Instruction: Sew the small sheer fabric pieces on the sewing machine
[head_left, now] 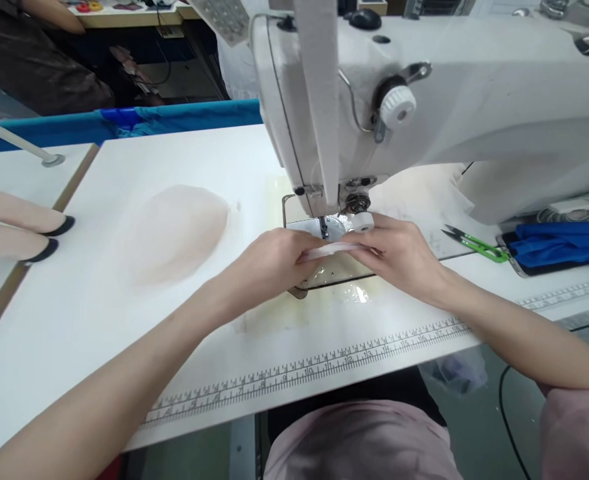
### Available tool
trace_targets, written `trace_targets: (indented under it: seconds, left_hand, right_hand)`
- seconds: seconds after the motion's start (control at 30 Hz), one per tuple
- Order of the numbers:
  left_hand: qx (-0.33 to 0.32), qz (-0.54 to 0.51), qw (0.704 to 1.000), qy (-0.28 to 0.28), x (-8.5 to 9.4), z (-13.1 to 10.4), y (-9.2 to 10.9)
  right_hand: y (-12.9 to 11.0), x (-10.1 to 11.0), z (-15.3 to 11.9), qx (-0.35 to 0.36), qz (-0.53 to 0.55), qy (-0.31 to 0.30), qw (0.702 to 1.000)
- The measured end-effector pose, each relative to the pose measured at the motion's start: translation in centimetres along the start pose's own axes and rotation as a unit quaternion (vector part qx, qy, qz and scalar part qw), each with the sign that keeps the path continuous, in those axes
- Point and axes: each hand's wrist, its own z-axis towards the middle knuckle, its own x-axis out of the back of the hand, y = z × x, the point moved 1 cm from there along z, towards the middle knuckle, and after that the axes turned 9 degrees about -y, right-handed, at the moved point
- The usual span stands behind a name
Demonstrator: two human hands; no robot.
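Observation:
A small piece of pale, folded fabric (335,249) is stretched between my two hands, just in front of the needle and presser foot (323,227) of a white sewing machine (294,100). My left hand (282,260) pinches its left end, fingers closed. At the other end my right hand (399,253) grips it between thumb and fingers. Both hands are above the machine's metal plate (334,272). Whether the fabric touches the presser foot is unclear. On the table to the left lies a sheer, pale pink fabric piece (189,227).
Green-handled thread snips (479,245) lie right of my right hand, beside a phone (522,263) partly under blue cloth (564,243). A printed ruler (309,370) runs along the table's front edge. Peach strips with dark ends (19,233) lie at left. Another person (29,53) is behind.

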Motion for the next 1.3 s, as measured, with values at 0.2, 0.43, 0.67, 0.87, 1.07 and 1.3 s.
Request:
trace_targets:
  seconds: [0.2,0.43,0.67,0.87,1.07,1.3]
  left_hand:
    - [-0.056,-0.096,0.994,-0.02,0.8,0.3,-1.0]
    - [-0.147,-0.015,0.988,0.044,-1.6,-1.4,-1.2]
    - [-0.169,0.319,0.906,0.222,-5.1,-3.7,0.6]
    - [-0.162,0.33,0.91,0.193,-5.2,-4.1,0.5]
    - [-0.157,0.321,0.912,0.201,-5.2,-3.8,0.2]
    - [-0.15,0.306,0.917,0.21,-4.6,-2.8,-0.4]
  right_hand:
    - [0.1,-0.4,0.2,-0.008,-0.048,0.039,0.998]
    - [-1.3,-0.1,-0.3,0.036,-0.087,-0.067,0.993]
    - [-1.9,-0.4,-0.8,0.106,-0.154,-0.101,0.977]
    - [-1.9,-0.3,-0.9,0.11,-0.149,-0.093,0.978]
    - [-1.7,-0.6,-0.7,0.11,-0.156,-0.08,0.978]
    - [-0.8,-1.2,-0.1,0.107,-0.184,-0.036,0.976]
